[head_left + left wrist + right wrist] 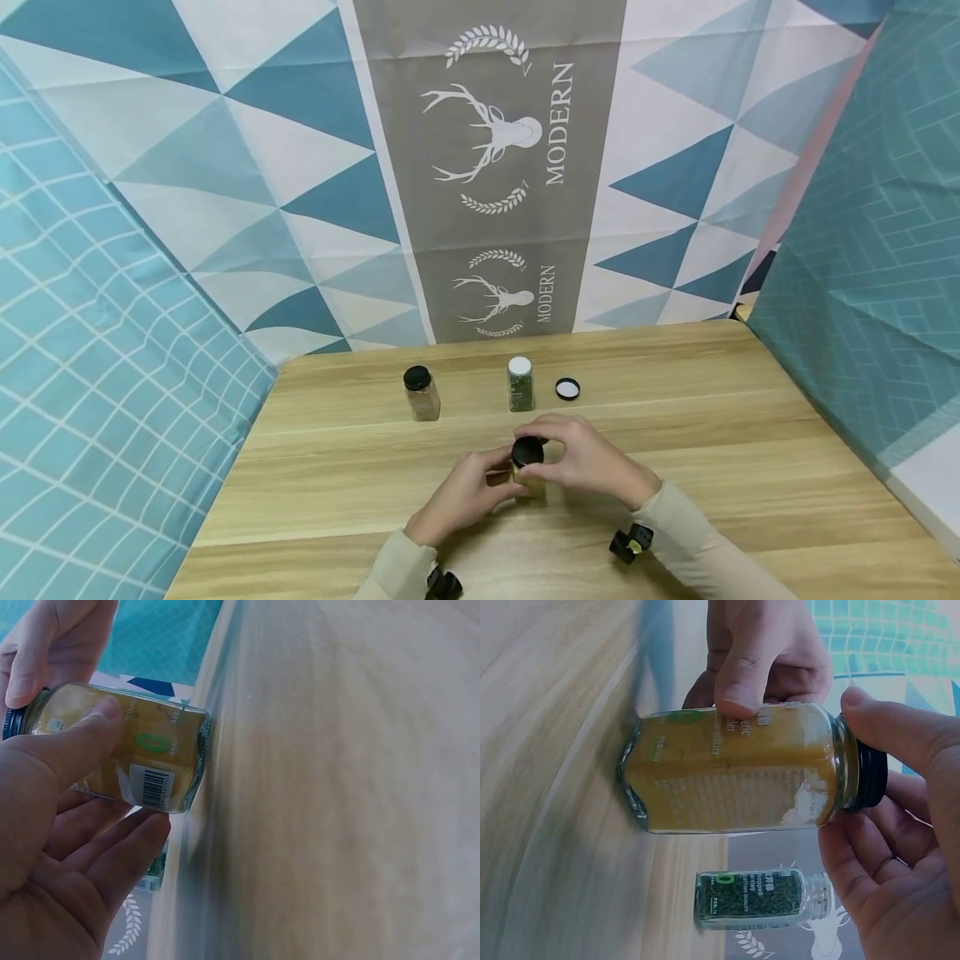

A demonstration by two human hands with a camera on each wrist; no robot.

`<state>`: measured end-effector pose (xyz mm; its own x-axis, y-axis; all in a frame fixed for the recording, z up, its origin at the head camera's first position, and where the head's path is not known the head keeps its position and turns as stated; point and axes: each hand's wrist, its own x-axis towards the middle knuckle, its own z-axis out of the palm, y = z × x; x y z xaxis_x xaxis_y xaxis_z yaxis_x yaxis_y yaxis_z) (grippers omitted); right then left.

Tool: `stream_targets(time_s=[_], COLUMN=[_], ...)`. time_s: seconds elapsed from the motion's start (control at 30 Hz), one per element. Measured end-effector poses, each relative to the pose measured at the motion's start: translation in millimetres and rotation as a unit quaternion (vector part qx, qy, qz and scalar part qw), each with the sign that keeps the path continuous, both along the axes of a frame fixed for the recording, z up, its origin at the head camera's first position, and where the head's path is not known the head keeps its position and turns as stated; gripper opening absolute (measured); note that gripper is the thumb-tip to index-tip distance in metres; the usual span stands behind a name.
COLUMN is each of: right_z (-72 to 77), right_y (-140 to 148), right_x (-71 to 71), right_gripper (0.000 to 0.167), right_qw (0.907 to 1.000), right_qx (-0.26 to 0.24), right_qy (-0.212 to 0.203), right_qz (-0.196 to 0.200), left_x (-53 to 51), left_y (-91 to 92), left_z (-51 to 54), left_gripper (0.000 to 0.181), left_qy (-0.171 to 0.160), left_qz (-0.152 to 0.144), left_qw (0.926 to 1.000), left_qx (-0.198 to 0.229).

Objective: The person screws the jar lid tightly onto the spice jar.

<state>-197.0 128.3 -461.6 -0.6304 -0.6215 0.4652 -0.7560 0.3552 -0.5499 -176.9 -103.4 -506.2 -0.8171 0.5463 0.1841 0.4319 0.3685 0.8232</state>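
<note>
- Patterned cloth backdrop (pixel 487 233) covers the whole back: blue/white triangles plus a grey strip with stag heads, laurels and "MODERN" printed sideways twice.
- Wood-grain table (pixel 675 375) sits in front of it, light coloured, with teal cloths at both sides.
- Right hand (pixel 577 458) is up at the jar's top, thumb one side and fingers the other, pinching around the cap and neck.
- Left hand (pixel 476 483) has thumb and fingers curved round the jar's body, pinching it from the side.
- Yellow powder jar (pixel 735 769) is upright between both hands; can't tell if its base touches the wood. Label's partly covered: I get "eric", "der", a green oval and a barcode.
- Chopped parsley jar (pixel 521 387) stands behind it with a white top; "hopped", "arsley" and "QUALITY" are legible.
- Brown spice jar (pixel 423 400) is off to the left, black lid on, any writing too small for me.
- Black screw cap (pixel 871 776) is on the yellow jar.
- Loose black lid (pixel 567 388) lies beside the parsley, white inside facing up.
</note>
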Motion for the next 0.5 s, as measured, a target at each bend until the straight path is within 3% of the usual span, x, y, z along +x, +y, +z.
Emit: stream_targets(time_s=[0.23, 0.37, 0.5], right_z=[-2.2, -6.2, -8.5], right_y=[-1.1, 1.8, 5.9], right_x=[-0.3, -2.8, -5.7], right_gripper=[0.049, 0.053, 0.059], right_qw=[0.9998, 0.9956, 0.9813], right_qx=[-0.004, -0.022, -0.06], right_qy=[-0.015, -0.09, -0.182], right_qz=[-0.01, 0.003, 0.018], left_x=[-0.7, -0.9, -1.4], left_y=[-0.9, -0.8, -0.5], left_z=[-1.1, -1.8, -0.5], left_gripper=[0.055, 0.055, 0.053], left_qy=[-0.006, -0.01, -0.005], left_qz=[0.005, 0.006, 0.008], left_qw=[1.0, 0.9999, 1.0], left_qx=[0.001, 0.003, -0.002])
